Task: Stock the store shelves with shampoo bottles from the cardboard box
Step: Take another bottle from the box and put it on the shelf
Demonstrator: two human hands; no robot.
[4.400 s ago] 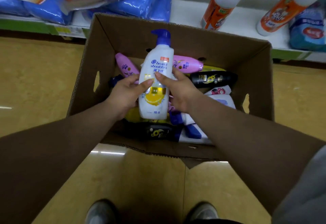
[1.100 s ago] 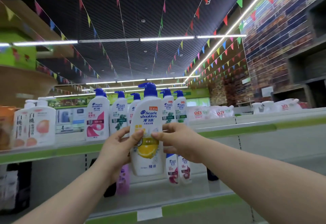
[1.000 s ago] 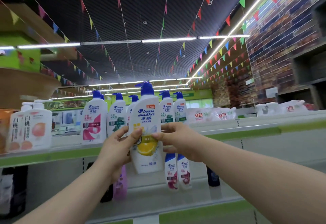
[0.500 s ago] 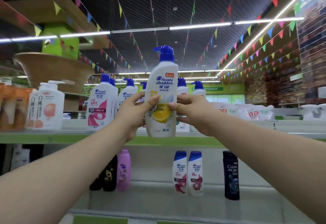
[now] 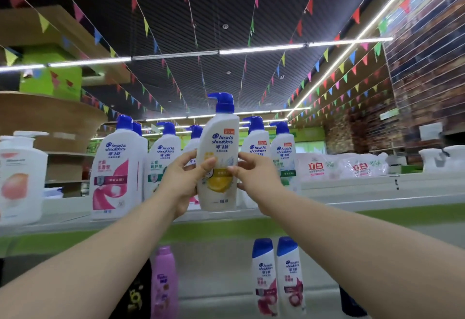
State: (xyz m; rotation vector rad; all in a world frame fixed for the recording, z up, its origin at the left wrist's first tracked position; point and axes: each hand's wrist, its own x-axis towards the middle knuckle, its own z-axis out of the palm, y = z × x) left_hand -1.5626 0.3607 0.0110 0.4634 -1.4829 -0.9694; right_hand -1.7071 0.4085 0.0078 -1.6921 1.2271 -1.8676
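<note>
1. The lemon-label pump bottle (image 5: 221,142) is upright at the front of the top shelf (image 5: 352,199), in front of a gap in the row of similar Head & Shoulders bottles. I cannot tell whether its base touches the shelf.
2. The left hand (image 5: 185,183) grips the bottle's left side, thumb on the front label and the other fingers curled behind. The right hand (image 5: 254,180) pinches the right side, its fingers (image 5: 241,157) clamped on the bottle.
3. Already on the top shelf are a pink-label pump bottle (image 5: 115,167), a green-label pump bottle (image 5: 164,157) and two more pump bottles (image 5: 256,147) to the right.
4. The lower shelf (image 5: 221,293) holds two small white bottles (image 5: 265,276), a pink bottle (image 5: 164,281) and a black bottle (image 5: 133,293).
5. This placement looks nearly done: the bottle only needs setting down and letting go.
6. The cardboard box is out of view, so I cannot tell how many bottles remain. Both shelves show bare stretches with room for more.
</note>
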